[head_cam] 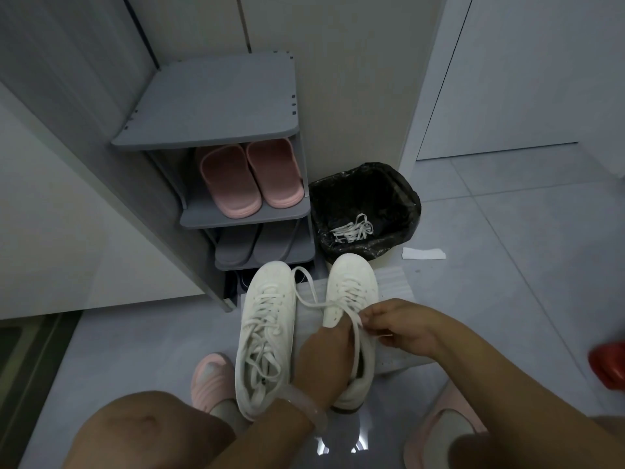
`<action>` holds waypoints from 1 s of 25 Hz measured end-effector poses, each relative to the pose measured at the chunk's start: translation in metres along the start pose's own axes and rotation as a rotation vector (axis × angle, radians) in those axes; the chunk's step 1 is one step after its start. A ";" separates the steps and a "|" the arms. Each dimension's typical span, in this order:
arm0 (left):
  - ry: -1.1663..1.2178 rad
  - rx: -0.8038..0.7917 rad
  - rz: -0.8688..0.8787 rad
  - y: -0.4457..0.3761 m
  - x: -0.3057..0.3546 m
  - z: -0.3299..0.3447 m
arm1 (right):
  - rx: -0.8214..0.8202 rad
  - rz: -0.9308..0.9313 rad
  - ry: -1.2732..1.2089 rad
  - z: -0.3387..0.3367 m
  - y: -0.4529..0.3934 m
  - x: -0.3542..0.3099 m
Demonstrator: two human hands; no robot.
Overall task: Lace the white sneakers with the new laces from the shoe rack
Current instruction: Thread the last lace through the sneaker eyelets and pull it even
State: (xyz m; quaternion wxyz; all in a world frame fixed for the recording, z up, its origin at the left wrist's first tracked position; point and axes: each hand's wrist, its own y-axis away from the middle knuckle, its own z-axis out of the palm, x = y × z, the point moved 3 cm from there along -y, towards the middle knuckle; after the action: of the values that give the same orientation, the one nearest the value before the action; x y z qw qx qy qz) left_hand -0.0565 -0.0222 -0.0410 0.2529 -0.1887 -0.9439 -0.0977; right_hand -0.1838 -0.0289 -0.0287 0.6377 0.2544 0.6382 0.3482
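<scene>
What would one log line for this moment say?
step: lacing right sneaker | left hand: holds its opening | right hand: pinches lace | left sneaker: laced, untied

A red object [608,365] is cut off at the right edge; the left hand [323,358] hides the right sneaker's [351,296] near eyelets.

Grey tiled floor [507,265] under shoe rack [216,106], lined bin [365,204], paper scrap [423,254] (perhaps a label).

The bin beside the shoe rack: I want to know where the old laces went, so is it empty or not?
Not empty. A bundle of white laces lies at the bottom of the bin, on its black liner.
</scene>
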 end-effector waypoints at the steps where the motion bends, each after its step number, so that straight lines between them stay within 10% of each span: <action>1: 0.065 -0.002 -0.027 0.000 0.001 0.001 | 0.001 -0.010 0.036 -0.001 -0.001 0.001; 25: -0.069 0.032 -0.026 0.001 0.005 0.005 | 0.125 -0.151 -0.013 -0.005 -0.009 0.003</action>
State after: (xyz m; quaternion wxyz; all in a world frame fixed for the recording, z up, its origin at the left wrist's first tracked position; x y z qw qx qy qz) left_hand -0.0620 -0.0189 -0.0426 0.2219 -0.1756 -0.9558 -0.0792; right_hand -0.1875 -0.0327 -0.0382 0.6491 0.2472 0.6720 0.2570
